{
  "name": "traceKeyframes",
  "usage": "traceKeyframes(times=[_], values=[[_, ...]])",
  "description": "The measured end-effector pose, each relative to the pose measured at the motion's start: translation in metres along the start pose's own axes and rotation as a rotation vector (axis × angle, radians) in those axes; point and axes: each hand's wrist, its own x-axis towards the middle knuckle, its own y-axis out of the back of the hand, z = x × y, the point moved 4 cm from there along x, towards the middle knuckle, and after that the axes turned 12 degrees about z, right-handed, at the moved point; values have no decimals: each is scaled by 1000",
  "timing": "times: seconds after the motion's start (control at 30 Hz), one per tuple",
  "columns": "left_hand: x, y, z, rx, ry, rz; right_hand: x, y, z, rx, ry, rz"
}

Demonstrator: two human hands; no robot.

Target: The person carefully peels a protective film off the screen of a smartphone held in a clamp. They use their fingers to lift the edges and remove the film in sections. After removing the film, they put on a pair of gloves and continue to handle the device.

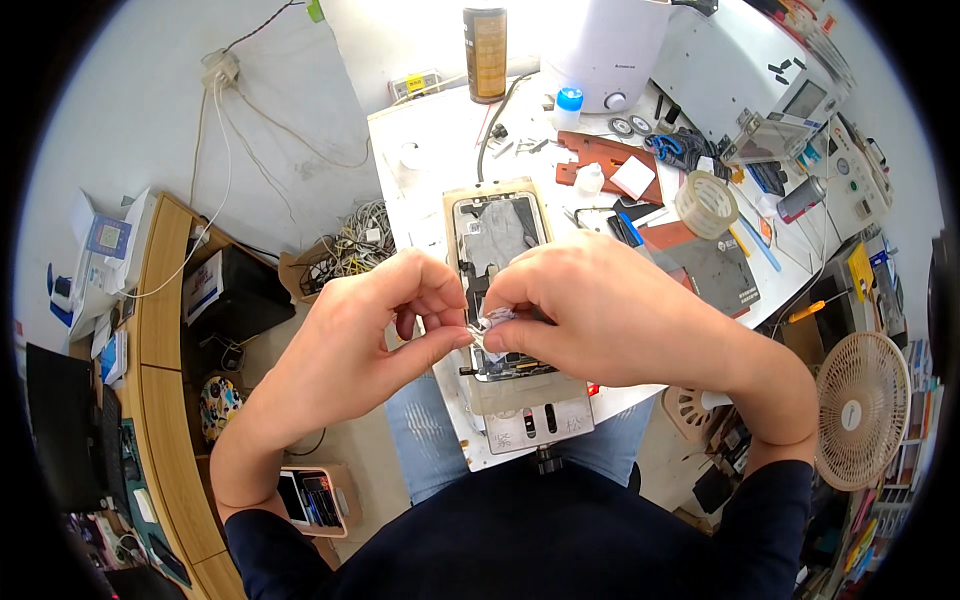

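Observation:
An opened phone [495,228], its inner parts and a grey sheet showing, lies in a metal clamping holder [543,424] at the table's near end. Over its lower half, my right hand [575,310] pinches a crumpled white tissue [496,319] between thumb and fingers. My left hand [385,325] meets it from the left, with thumb and forefinger closed on the tissue's left end. Both hands hide much of the phone's middle; whether the tissue touches it I cannot tell.
To the right lie a roll of clear tape [706,205], a small white bottle [589,180], a brown tray [625,168] and dark gloves [684,150]. A spray can [485,55] and a white appliance [605,50] stand behind. A fan [862,410] is at the right.

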Motion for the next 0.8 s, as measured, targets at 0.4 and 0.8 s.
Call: traceKeyframes(times=[0.4, 0.8], values=[[1, -1, 0, -5, -11, -5, 1, -1, 3, 18, 28, 26], [1, -1, 2, -14, 9, -7, 2, 0, 2, -16, 12, -24]])
